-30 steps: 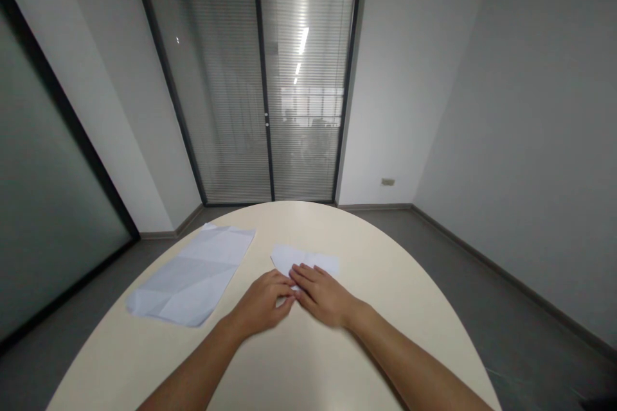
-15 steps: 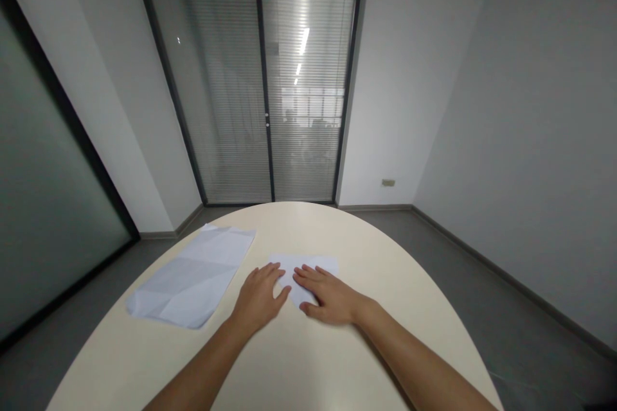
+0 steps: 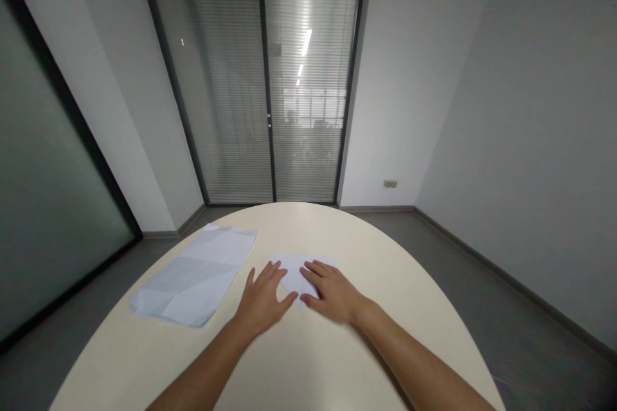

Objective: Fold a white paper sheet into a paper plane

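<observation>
A small white sheet of paper point(image 3: 295, 275) lies flat on the round cream table point(image 3: 308, 359), partly hidden under both hands. My left hand point(image 3: 263, 298) rests over its left edge with fingers spread and the thumb stretched toward the paper's near corner. On the other side, my right hand point(image 3: 332, 292) lies on the paper's right part, fingers extended and thumb out to the left. The two thumb tips are close together at the near corner.
Larger creased white sheets point(image 3: 197, 276) lie at the left of the table. Beyond the table's far edge stands a glass door point(image 3: 270, 90) with blinds, and a wall socket point(image 3: 390, 184) sits low on the wall to its right.
My right hand's fingers have shifted a little to the right, away from the left hand. My left fingers have spread wider, and its thumb has moved right toward the other thumb.
</observation>
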Demonstrator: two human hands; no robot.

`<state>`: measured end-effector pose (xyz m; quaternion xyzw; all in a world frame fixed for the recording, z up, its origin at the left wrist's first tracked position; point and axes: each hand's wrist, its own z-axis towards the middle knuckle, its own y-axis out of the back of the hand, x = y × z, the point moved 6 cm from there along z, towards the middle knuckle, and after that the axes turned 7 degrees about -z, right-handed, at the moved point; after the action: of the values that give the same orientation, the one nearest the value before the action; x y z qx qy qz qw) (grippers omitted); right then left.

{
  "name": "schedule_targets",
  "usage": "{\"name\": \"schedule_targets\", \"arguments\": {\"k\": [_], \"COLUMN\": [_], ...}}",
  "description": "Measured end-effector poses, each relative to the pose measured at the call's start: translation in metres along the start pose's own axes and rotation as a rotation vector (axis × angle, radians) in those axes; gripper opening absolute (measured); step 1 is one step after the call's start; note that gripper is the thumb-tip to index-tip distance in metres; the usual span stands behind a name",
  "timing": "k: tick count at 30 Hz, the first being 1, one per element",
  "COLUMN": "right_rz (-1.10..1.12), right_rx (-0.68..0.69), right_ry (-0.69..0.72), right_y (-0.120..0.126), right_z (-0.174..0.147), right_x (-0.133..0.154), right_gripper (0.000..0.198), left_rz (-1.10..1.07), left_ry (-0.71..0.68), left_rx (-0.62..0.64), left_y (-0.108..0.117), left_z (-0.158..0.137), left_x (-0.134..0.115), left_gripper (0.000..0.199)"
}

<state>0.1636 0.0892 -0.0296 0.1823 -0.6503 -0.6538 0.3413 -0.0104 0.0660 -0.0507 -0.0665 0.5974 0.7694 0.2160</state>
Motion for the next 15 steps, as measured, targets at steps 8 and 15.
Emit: {"name": "schedule_targets", "arguments": {"k": [8,15], "right_rz": [-0.016,0.030], "right_rx": [-0.079,0.037], "right_ry": [0.092,0.000], "right_y": [-0.001,-0.011], "right_z": [0.002,0.001], "right_x": [-0.006,-0.010], "right_gripper": [0.054,0.061], "left_rz": [-0.043,-0.098], "left_ry": [-0.046,-0.147], "left_rx": [-0.152,-0.080], "left_y": [0.012,0.006], "left_z": [0.002,-0.004], "left_x": [0.004,-0.022], "left_gripper": [0.029,0.039]}}
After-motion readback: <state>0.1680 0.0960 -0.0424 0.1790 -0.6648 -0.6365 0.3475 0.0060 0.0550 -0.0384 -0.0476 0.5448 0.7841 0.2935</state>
